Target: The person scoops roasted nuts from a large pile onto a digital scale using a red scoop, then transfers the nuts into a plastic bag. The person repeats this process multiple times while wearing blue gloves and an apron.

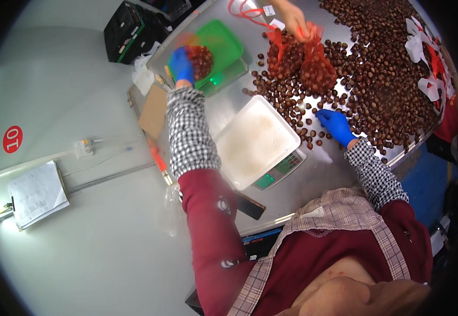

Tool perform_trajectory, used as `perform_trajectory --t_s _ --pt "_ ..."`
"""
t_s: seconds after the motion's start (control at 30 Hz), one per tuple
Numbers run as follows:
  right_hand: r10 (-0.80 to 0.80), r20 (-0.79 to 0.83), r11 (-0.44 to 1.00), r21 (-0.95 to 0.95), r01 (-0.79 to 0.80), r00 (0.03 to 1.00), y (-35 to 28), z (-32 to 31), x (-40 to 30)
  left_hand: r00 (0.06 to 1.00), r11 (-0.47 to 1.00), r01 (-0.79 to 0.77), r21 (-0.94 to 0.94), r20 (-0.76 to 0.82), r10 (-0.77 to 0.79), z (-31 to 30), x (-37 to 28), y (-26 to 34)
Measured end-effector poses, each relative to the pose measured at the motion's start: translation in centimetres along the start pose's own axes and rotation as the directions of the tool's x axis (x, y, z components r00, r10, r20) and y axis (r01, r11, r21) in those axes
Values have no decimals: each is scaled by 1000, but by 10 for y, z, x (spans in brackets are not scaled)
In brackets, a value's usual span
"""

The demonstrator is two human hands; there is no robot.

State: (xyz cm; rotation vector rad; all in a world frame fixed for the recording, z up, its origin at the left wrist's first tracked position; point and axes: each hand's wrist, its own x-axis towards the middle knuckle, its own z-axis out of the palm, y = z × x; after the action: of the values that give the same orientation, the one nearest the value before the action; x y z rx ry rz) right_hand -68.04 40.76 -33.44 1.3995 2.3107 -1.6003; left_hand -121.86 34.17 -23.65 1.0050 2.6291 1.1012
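Note:
My left hand (182, 66), in a blue glove, grips a red mesh bag of round brown nuts (201, 62) above a green tray (224, 43) at the back left. Motion blurs the bag. The tray sits on a scale (223, 79) with a lit green display. My right hand (336, 127), also gloved, is low over the table by loose brown nuts (306, 121); whether its fingers hold one cannot be told. Between my arms, a white tray (258, 142) rests on a second scale (282, 170) with a keypad and green display.
Across the table, another person's hand (295, 23) holds a filled red mesh bag (318, 73), with another bag (285, 55) beside it. A large nut heap (387, 79) covers the right side. Cardboard (152, 112) and a black crate (132, 33) are at left.

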Motion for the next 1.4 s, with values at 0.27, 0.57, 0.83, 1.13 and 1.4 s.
perform_trajectory --t_s 0.27,0.57,0.83,1.13,1.4 --pt "-112 128 868 496 34 985 -104 -19 0 974 684 -80 -725 -204 -102 -96 -53 97" --pt "-672 38 699 364 616 740 -314 37 1 998 976 -65 -210 12 69 -93 -193 184" --pt "-744 262 668 323 670 615 -269 64 -19 987 664 112 -740 160 12 -37 -326 82" --pt "-593 533 734 665 134 604 -316 42 -33 969 678 245 -693 156 -191 -3 -300 54" --pt "-749 171 662 147 735 640 -232 17 -5 976 951 -207 229 -20 217 -38 -305 104"
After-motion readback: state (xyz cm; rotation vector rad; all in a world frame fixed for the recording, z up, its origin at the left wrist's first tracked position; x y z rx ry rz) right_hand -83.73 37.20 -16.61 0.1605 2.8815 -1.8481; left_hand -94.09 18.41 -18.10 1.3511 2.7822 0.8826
